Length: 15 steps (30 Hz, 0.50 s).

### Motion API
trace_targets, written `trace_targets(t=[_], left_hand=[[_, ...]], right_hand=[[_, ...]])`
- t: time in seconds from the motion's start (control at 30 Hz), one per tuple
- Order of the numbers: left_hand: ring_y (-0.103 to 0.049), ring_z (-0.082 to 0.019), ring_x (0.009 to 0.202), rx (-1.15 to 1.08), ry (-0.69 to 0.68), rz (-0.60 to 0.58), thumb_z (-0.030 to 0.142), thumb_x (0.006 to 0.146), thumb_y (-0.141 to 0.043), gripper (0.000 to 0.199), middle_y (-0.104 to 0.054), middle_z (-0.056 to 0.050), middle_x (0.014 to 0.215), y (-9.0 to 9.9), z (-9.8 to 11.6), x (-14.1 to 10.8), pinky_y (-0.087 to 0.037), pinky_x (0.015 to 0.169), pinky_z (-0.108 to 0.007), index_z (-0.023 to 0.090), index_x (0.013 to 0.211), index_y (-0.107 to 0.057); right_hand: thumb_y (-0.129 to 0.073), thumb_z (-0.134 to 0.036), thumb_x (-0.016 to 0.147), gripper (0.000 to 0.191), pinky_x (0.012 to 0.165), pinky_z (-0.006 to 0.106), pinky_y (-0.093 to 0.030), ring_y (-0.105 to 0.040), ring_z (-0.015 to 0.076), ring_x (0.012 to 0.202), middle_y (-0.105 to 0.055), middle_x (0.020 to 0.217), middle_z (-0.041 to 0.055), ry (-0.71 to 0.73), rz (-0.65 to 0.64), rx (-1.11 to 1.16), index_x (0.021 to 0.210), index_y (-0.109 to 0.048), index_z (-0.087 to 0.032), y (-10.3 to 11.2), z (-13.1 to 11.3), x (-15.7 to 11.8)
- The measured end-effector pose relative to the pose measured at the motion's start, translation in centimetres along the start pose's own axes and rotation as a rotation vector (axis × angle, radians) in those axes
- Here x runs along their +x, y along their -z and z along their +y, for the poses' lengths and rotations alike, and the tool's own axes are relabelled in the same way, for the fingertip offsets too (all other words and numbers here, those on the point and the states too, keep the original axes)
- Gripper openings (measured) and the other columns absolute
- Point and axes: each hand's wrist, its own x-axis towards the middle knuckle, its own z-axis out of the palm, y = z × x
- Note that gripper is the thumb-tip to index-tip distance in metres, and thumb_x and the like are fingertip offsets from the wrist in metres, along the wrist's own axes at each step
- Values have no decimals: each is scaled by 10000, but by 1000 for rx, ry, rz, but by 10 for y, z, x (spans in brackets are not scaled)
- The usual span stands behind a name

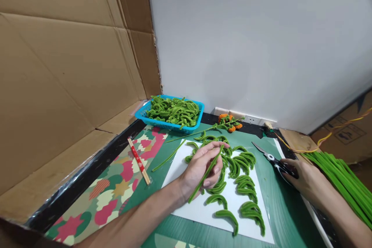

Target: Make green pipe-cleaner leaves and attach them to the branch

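Note:
My left hand (205,166) is closed around a straight green pipe cleaner (207,174), above a white sheet of paper (197,217). On and around that sheet lie several curved green pipe-cleaner pieces (245,188), some in small groups. At the right, my right hand (302,176) has its fingers around the black handles of a pair of scissors (271,158), whose blades point away to the upper left over the green table covering. Another straight green pipe cleaner (168,156) rests left of the paper.
A blue basket (139,114) full of bent green pieces stands at the back. Beside it lies a green stem with orange flowers (231,122). Wrapped chopsticks (139,161) lie at the left. A bundle of long green pipe cleaners (340,178) is at the right. Cardboard (58,69) walls the left side.

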Motion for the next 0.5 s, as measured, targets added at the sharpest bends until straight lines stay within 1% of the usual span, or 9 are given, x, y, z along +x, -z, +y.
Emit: trace_targets(t=[0.1, 0.17, 0.23, 0.3, 0.37, 0.4, 0.43, 0.47, 0.5], left_hand=[[-267, -54, 302, -8, 15, 0, 262, 1037, -549, 276, -529, 82, 595, -1, 0, -1, -215, 286, -150, 204, 1298, -614], [-268, -55, 304, -15, 18, -5, 257, 1030, -548, 279, -530, 83, 591, -2, -1, -2, -216, 288, -150, 201, 1296, -609], [-269, -56, 305, -21, 20, -22, 262, 1026, -561, 286, -529, 86, 585, -2, -2, -2, -215, 289, -151, 202, 1303, -597], [-282, -57, 307, -18, 39, -45, 275, 1027, -584, 303, -538, 89, 593, -2, -3, -3, -221, 291, -151, 211, 1323, -575], [-304, -53, 310, -4, 64, -70, 292, 1027, -616, 329, -560, 88, 611, -2, -5, -3, -235, 292, -148, 221, 1342, -549], [-308, -52, 307, 9, 74, -87, 303, 1025, -636, 346, -573, 87, 614, -2, -6, -3, -241, 289, -145, 225, 1347, -537], [-308, -50, 302, 23, 83, -107, 317, 1021, -655, 363, -587, 85, 612, -2, -7, -3, -250, 283, -144, 226, 1348, -527], [-309, -51, 297, 41, 92, -128, 332, 1017, -671, 377, -602, 81, 609, -2, -8, -3, -259, 278, -143, 226, 1346, -520], [-312, -52, 292, 58, 103, -148, 345, 1013, -684, 390, -616, 77, 605, -2, -9, -4, -268, 272, -143, 225, 1342, -514]], right_hand=[[-612, -463, 885, 438, 668, 368, -551, -780, 310, 794, -826, 927, 109, 18, -119, 13, 1209, -798, -234, 1, 0, 0], [-590, -479, 898, 464, 673, 387, -548, -774, 319, 805, -817, 941, 122, 8, -153, 0, 1219, -792, -211, 2, -2, 1], [-585, -496, 904, 477, 684, 407, -552, -762, 323, 792, -803, 922, 133, 14, -156, -14, 1199, -795, -185, 4, -6, 0], [-569, -494, 927, 452, 717, 420, -564, -753, 322, 809, -790, 938, 141, 58, -105, -8, 1157, -803, -183, 9, -16, 0], [-534, -472, 968, 411, 739, 416, -573, -746, 314, 846, -776, 975, 140, 111, 8, 23, 1119, -804, -202, 18, -35, -2], [-530, -483, 991, 405, 730, 402, -576, -741, 305, 853, -766, 972, 131, 125, 68, 55, 1128, -798, -212, 23, -48, -4], [-534, -500, 1009, 403, 695, 382, -574, -732, 285, 819, -754, 959, 115, 133, 130, 108, 1152, -787, -221, 28, -63, -7], [-545, -494, 1033, 389, 670, 350, -573, -724, 252, 792, -749, 980, 97, 164, 153, 195, 1228, -760, -235, 33, -80, -10], [-568, -464, 1047, 368, 678, 321, -581, -723, 230, 803, -744, 983, 80, 230, 174, 306, 1300, -727, -248, 38, -96, -14]])
